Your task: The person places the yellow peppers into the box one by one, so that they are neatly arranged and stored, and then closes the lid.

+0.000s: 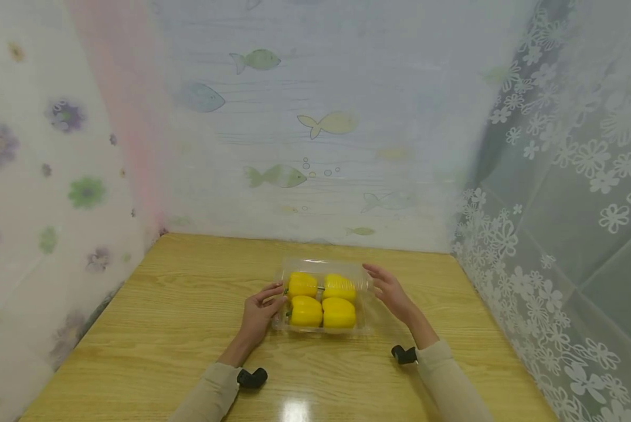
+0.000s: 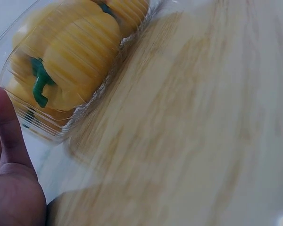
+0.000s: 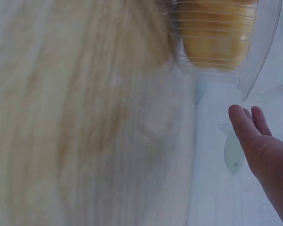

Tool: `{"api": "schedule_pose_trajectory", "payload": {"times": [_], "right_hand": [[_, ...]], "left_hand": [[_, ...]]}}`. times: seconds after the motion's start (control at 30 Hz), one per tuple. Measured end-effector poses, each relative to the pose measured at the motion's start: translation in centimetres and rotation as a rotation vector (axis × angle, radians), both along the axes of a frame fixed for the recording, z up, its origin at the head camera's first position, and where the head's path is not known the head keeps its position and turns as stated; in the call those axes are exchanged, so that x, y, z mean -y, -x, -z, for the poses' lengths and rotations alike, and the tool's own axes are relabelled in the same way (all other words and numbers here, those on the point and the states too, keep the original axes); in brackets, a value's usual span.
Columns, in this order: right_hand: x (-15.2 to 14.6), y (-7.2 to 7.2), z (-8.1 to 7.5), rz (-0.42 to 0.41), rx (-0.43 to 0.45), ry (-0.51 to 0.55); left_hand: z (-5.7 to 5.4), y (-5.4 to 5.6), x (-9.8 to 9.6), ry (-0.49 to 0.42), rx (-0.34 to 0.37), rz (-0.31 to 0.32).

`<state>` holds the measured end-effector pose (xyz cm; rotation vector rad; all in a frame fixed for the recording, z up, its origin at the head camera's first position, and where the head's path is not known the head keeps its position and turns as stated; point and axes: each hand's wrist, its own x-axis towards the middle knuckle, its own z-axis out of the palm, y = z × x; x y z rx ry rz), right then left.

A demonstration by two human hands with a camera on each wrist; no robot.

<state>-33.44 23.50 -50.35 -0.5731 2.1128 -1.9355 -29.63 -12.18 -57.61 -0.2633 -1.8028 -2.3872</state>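
Note:
A clear plastic clamshell box (image 1: 319,265) stands on the wooden table, with several yellow bell peppers (image 1: 306,311) inside in two rows. In the left wrist view, a pepper (image 2: 85,56) with a curved green stem shows through the ribbed plastic. At the box's left side is my left hand (image 1: 260,315), fingers extended and thumb tip right at the plastic edge. My right hand (image 1: 393,294) is raised by the right side, fingers spread and nothing held. The right wrist view shows a gap between its fingers and the box corner (image 3: 245,87).
The wooden table (image 1: 178,305) is enclosed by hanging sheets: a flowered one (image 1: 46,176) at left, a fish-patterned one (image 1: 321,146) behind, and a sheer white-flowered one (image 1: 574,176) at right. A black wrist mount (image 1: 252,378) sits on the left sleeve, another (image 1: 404,354) on the right.

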Motion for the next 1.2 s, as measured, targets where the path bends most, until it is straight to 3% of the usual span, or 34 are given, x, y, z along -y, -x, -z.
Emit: {"api": "schedule_pose_trajectory", "payload": {"times": [0.3,0.6,0.9,1.2], "right_hand": [[-1.1,-1.2,1.0,-0.103,-0.075,-0.120],[-1.3,-2.1,1.5,-0.118,-0.079,-0.178],[-1.5,-3.1,1.6,-0.138,-0.096,-0.212],[-1.7,-4.0,1.7,-0.163,-0.118,-0.222]], "left_hand": [[-0.3,-0.3,0.1,0.007,-0.008,-0.022],[-0.4,-0.1,-0.1,-0.159,0.052,0.017],[-0.5,-0.3,-0.2,-0.100,-0.046,-0.026],[-0.5,-0.5,-0.4,-0.061,-0.042,-0.132]]}}
